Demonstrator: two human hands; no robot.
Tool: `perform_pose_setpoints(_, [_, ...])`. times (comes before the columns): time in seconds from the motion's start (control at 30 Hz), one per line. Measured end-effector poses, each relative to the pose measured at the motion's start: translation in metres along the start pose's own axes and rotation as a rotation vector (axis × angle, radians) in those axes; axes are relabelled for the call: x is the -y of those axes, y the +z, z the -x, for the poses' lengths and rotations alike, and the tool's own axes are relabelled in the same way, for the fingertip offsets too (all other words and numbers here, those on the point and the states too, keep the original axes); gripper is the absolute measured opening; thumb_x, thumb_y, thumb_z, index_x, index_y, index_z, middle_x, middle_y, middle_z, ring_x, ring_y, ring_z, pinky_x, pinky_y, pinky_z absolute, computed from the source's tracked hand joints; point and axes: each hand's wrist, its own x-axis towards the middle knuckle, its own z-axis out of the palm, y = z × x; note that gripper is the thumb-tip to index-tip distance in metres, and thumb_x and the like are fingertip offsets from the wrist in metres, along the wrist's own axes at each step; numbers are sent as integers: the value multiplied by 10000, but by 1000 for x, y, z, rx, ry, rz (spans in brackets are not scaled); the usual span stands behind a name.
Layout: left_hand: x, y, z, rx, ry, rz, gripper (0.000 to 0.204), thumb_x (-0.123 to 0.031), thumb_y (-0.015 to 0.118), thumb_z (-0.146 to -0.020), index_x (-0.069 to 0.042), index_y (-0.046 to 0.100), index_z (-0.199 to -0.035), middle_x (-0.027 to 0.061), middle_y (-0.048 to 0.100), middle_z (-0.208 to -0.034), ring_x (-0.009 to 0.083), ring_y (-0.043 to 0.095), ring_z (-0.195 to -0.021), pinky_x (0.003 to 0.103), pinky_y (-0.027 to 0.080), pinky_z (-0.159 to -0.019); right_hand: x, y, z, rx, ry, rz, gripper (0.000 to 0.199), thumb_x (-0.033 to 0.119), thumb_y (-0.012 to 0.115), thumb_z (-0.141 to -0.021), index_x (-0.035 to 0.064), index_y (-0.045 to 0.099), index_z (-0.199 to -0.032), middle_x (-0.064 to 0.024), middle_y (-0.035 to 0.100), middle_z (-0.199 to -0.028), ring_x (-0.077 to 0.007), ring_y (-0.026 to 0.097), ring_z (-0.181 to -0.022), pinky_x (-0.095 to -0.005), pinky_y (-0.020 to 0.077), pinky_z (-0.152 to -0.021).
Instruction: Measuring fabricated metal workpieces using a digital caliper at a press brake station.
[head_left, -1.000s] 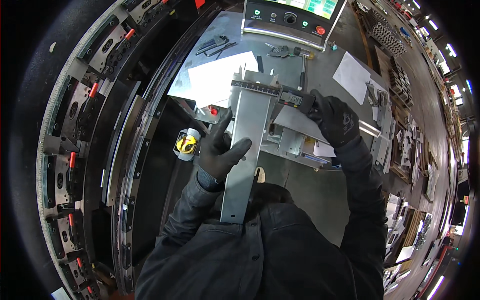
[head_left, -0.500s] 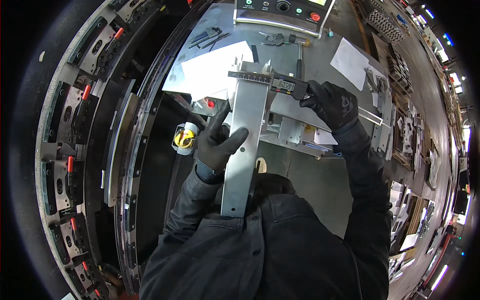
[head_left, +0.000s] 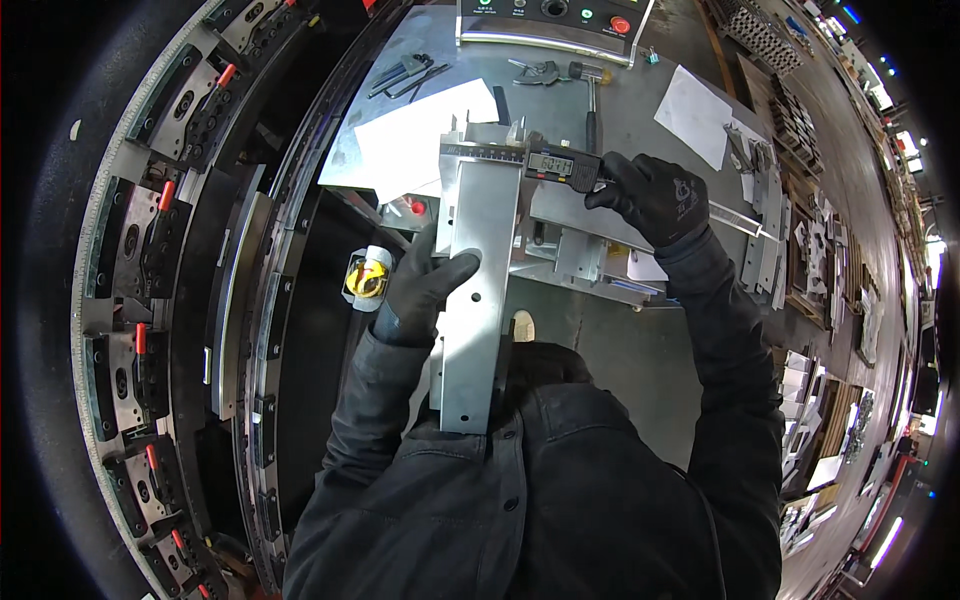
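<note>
A long bent sheet-metal bracket (head_left: 478, 290) stands upright in front of me, its lower end against my dark jacket. My left hand (head_left: 425, 285), in a black glove, grips the bracket's left edge about midway up. My right hand (head_left: 655, 195), also gloved, holds the body of a digital caliper (head_left: 545, 160). The caliper's beam lies across the top end of the bracket, its jaws over the bracket's width.
A grey metal table (head_left: 620, 340) carries sheets of white paper (head_left: 420, 140), hand tools (head_left: 405, 75), a hammer (head_left: 588, 95) and folded metal parts (head_left: 580, 255). A control panel (head_left: 545, 15) with a red button sits at the top. A black curved machine frame with red-handled clamps (head_left: 150, 230) fills the left. Racks of metal parts (head_left: 790, 230) line the right.
The bracket and caliper sit slightly higher in view. My right hand has shifted a little right along the caliper. My left hand keeps its grip on the bracket.
</note>
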Motion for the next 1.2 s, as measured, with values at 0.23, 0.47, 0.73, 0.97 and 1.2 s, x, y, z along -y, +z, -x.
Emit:
perform_pose_setpoints(0.23, [87,-44,-39,384,-337,314,717,-60,662,-708,12,319,-1333,242,587,-1061,272,653,-808,304,543,-654,5,-5,-3,23,-7,8,422,500,647,-720,175,576,-981,11,503,-637,-176,506,-450,-300,368,-387])
perform_pose_setpoints(0.47, [77,-26,-25,444,-292,417,702,-64,656,-711,26,319,-1321,255,586,-1049,296,652,-816,317,549,-655,-1,-4,-2,97,-25,-24,400,472,592,-797,139,563,-1016,-19,536,-698,-197,524,-478,-302,389,-412])
perform_pose_setpoints(0.73, [60,-15,-31,541,-236,563,684,-70,646,-714,44,319,-1304,272,586,-1033,328,650,-827,334,557,-657,-17,-10,-16,127,-13,-182,420,450,543,-836,126,541,-1104,-37,574,-758,-227,546,-503,-314,406,-437])
perform_pose_setpoints(0.97, [47,-12,-18,650,-204,694,669,-74,638,-717,60,319,-1289,287,585,-1020,356,649,-836,348,564,-658,-23,-4,-14,138,2,-126,435,425,584,-796,131,561,-1116,-43,593,-761,-233,549,-553,-334,414,-502])
perform_pose_setpoints(1.2, [43,-9,-20,705,-159,750,664,-61,619,-713,58,313,-1290,302,579,-1025,381,642,-855,367,565,-674,-24,2,-9,94,27,-167,452,457,595,-767,128,580,-1076,-30,605,-738,-224,564,-566,-325,408,-494])
